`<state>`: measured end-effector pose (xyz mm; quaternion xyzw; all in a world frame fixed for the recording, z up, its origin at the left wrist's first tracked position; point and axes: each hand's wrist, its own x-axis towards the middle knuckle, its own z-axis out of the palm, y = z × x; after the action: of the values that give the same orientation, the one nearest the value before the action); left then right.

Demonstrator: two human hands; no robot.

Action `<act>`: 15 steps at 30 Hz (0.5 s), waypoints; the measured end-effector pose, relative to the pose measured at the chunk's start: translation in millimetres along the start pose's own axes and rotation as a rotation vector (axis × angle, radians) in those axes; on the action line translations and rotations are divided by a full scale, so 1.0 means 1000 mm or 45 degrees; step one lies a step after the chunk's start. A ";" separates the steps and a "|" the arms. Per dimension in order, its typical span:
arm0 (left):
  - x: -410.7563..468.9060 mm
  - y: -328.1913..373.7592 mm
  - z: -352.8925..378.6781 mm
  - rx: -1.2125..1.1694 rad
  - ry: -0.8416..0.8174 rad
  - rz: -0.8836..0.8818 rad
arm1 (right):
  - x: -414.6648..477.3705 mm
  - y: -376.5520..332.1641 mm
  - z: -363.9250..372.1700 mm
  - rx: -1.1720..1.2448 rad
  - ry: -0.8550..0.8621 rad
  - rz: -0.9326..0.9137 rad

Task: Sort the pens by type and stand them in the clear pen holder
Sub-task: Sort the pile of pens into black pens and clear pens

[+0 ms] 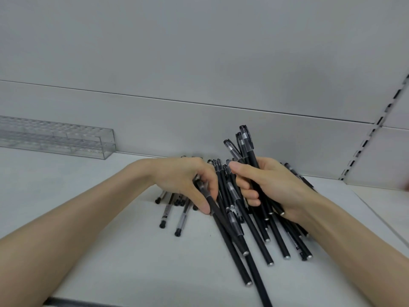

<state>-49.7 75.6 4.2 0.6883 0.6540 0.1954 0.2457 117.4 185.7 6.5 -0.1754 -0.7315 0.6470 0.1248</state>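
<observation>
While working through the loose heap (pixel 276 235) on the shelf (pixel 110 218), gripped a bundle of black pens (pixel 247 147) upright in the right hand (pixel 272 187) — fingers curled round the barrels, caps pointing up. Pinched one more black pen (pixel 218 214) just below its clear cap with the left hand (pixel 188 180), thumb and fingertips closed on it, far end resting on the heap. Judged the step as gathering one type before standing any. Noted the clear-barrelled pens (pixel 182 218) lying at the left of the heap, partly under the left hand. Noted the clear pen holder (pixel 66 140) well apart at the far left against the back wall, with no pens visible in the part in view. Best done, probably, by lifting the pinched pen clear of its neighbours before swinging it across — otherwise risked rolling the rest. Worth keeping every cap the same way up in the bundle, and not overfilling the grip, to avoid losing barrels out below. Could not tell whether the bundle held only one type.
</observation>
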 end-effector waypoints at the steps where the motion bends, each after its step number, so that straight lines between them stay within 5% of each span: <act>1: 0.000 -0.001 0.000 -0.012 -0.005 0.013 | -0.001 -0.001 0.000 -0.027 -0.007 -0.009; 5: -0.008 0.002 -0.008 -0.106 0.058 0.004 | -0.002 -0.002 0.002 -0.063 0.011 -0.022; 15: -0.023 0.014 -0.026 -0.510 0.688 -0.016 | -0.001 -0.006 0.012 0.026 -0.087 -0.112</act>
<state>-55.4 54.9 34.1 0.5454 0.6485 0.4940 0.1950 113.4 174.0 10.6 -0.1196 -0.7358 0.6538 0.1300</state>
